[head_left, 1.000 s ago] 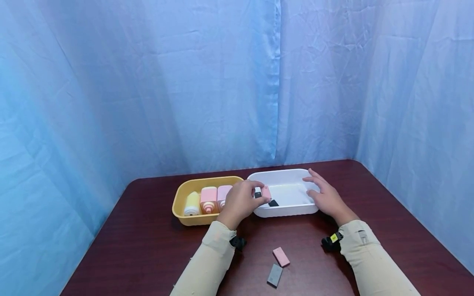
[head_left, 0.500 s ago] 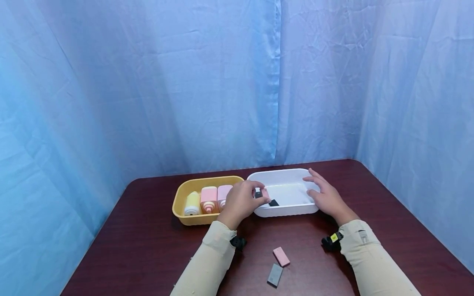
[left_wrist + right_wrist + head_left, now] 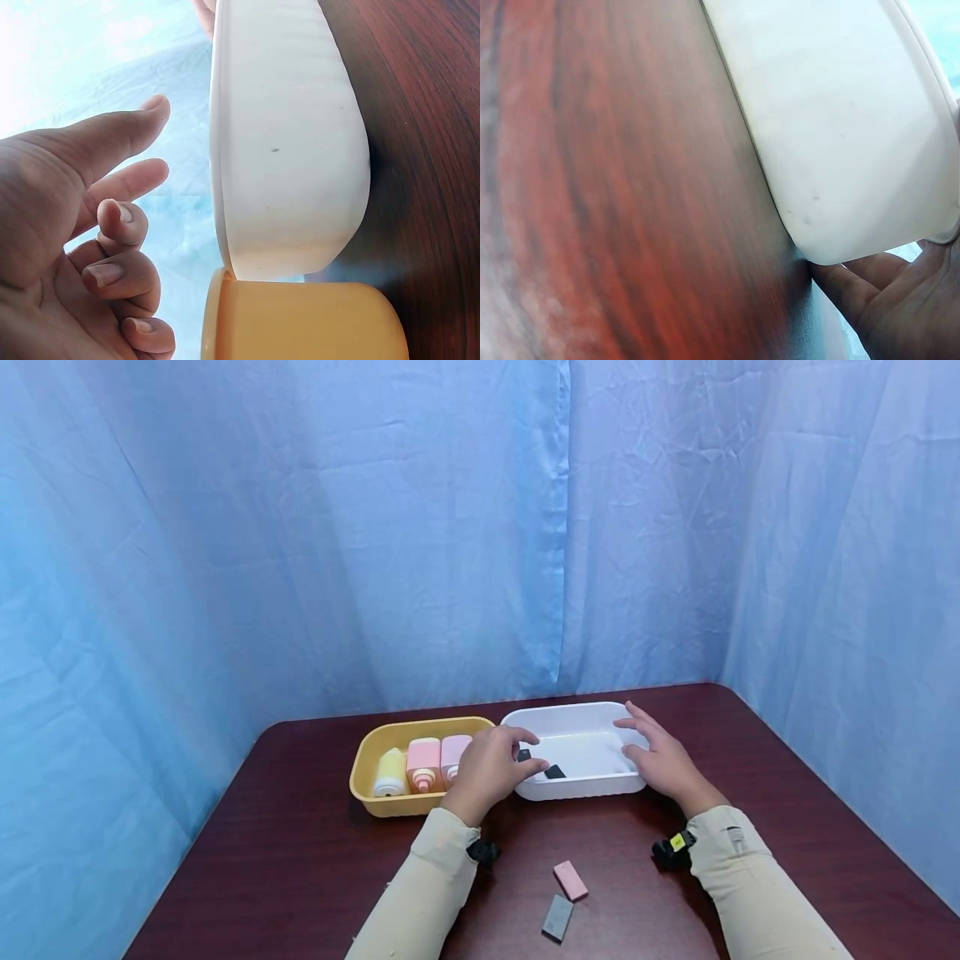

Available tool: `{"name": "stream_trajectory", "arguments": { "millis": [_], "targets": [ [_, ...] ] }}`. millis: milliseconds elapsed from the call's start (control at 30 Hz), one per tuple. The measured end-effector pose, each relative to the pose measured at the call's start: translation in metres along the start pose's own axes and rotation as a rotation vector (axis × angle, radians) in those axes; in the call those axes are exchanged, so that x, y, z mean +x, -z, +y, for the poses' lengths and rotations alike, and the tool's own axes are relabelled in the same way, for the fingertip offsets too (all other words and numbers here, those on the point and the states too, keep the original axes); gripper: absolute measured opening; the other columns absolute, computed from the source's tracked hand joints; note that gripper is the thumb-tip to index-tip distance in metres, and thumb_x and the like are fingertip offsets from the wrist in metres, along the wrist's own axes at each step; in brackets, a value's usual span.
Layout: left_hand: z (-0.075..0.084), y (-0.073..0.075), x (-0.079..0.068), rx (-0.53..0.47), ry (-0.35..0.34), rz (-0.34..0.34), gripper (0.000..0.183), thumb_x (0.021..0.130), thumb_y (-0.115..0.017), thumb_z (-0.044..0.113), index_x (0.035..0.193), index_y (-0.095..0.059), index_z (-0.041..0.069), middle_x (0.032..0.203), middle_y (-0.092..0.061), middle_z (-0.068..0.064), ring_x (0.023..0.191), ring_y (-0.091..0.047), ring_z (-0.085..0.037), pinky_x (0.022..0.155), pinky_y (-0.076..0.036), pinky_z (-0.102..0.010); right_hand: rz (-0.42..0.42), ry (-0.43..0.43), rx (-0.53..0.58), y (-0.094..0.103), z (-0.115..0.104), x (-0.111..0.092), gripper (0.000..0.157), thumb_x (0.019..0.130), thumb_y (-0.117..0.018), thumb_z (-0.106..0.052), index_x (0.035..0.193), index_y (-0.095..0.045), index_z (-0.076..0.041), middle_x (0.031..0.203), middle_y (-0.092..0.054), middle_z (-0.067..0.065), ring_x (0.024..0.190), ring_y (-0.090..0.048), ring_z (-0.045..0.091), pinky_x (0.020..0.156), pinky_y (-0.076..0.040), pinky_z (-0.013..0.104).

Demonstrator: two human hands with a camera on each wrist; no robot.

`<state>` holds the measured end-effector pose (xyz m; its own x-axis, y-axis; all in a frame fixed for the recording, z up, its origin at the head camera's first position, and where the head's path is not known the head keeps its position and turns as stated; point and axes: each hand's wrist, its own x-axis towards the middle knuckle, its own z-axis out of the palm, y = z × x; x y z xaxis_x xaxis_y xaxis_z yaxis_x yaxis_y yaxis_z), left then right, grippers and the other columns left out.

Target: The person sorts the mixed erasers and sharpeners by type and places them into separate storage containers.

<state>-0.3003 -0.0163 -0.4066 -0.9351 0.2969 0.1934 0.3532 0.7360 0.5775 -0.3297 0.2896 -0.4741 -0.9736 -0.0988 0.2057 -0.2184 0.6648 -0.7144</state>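
Observation:
My left hand [image 3: 491,768] hovers over the left end of the white tray [image 3: 581,788], its thumb and forefinger apart with nothing between them. Loosely bent, its other fingers [image 3: 124,279] show in the left wrist view. Two small dark blocks lie in the tray, one dark block [image 3: 554,772] just beyond the thumb and another dark block [image 3: 524,755] partly covered by the hand. At the tray's right end my right hand [image 3: 663,764] holds the wall, with thumb and forefinger inside the rim and other fingers outside. In the right wrist view, its fingers [image 3: 847,289] sit against the tray's outer end.
A yellow tray [image 3: 378,807] adjoins the white one on the left, bearing a yellow bottle [image 3: 391,768], a pink bottle [image 3: 423,760] and a lilac bottle [image 3: 453,752]. Nearer me on the table [image 3: 285,860] lie a pink block [image 3: 572,881] and a grey block [image 3: 557,918].
My left hand has let go of a pink block, which sank down into the white tray and is now out of sight. The right hand has stayed in place.

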Motion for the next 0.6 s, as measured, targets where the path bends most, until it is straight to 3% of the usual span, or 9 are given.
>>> {"name": "stream_trajectory", "arguments": {
  "millis": [367,600],
  "targets": [
    [0.0009,0.0007,-0.0033,-0.006,-0.008,-0.011,0.042,0.085,-0.085,0.04,0.122,-0.078,0.021,0.072,-0.058,0.005,0.066,-0.053,-0.015,0.055,-0.047,-0.028,-0.006,0.009,-0.004,-0.0001,-0.0005,0.0016,0.042,0.102,-0.054,-0.008,0.144,-0.057,-0.005,0.173,-0.02,0.009,0.158,-0.017,0.04,0.12,-0.02,0.068],
    [0.0034,-0.0024,-0.0076,0.054,-0.057,-0.048,0.044,0.084,-0.086,0.044,0.121,-0.078,0.022,0.072,-0.057,0.006,0.064,-0.052,-0.012,0.056,-0.044,-0.026,-0.016,-0.012,0.005,0.0017,0.0002,0.0006,0.043,0.103,-0.053,-0.01,0.146,-0.055,-0.005,0.174,-0.017,0.007,0.159,-0.015,0.04,0.12,-0.018,0.07]
  ]
}}
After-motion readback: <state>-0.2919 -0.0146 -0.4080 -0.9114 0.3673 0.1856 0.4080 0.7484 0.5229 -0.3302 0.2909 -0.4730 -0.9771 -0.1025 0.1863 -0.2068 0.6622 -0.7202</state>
